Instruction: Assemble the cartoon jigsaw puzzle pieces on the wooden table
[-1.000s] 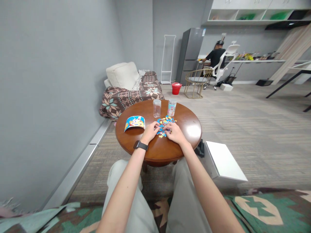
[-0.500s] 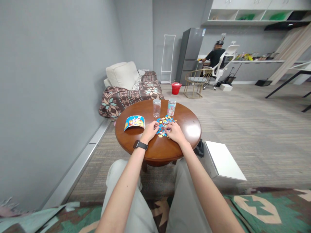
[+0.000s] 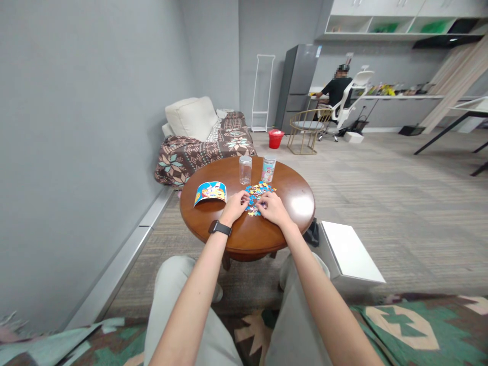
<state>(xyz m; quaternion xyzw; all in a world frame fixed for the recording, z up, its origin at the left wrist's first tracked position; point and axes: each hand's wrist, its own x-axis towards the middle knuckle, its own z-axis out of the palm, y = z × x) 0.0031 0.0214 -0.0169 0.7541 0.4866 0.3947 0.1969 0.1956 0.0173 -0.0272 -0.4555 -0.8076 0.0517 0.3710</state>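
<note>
Colourful jigsaw puzzle pieces (image 3: 256,190) lie in a loose heap on the round brown table (image 3: 206,223). At the heap's left edge, my left hand (image 3: 236,204) rests with curled fingers pressed together; whatever they hold is too small to make out. My right hand (image 3: 272,207) is closed at the right edge, thumb and forefinger pinching what looks like a jigsaw piece. Behind the heap stand a clear jar (image 3: 245,171) with a silver lid and a jar with a printed label (image 3: 268,170). A curved picture sheet (image 3: 210,191) lies to the left.
A white box (image 3: 351,249) stands on the floor right of the table. Beyond the table are a patterned-cloth sofa (image 3: 198,152), a red bucket (image 3: 275,138) and a gold wire chair (image 3: 305,132). A person (image 3: 337,91) sits at the back counter.
My right hand has shifted slightly left over the pieces. The left hand stays almost in place. My knees have moved farther apart.
</note>
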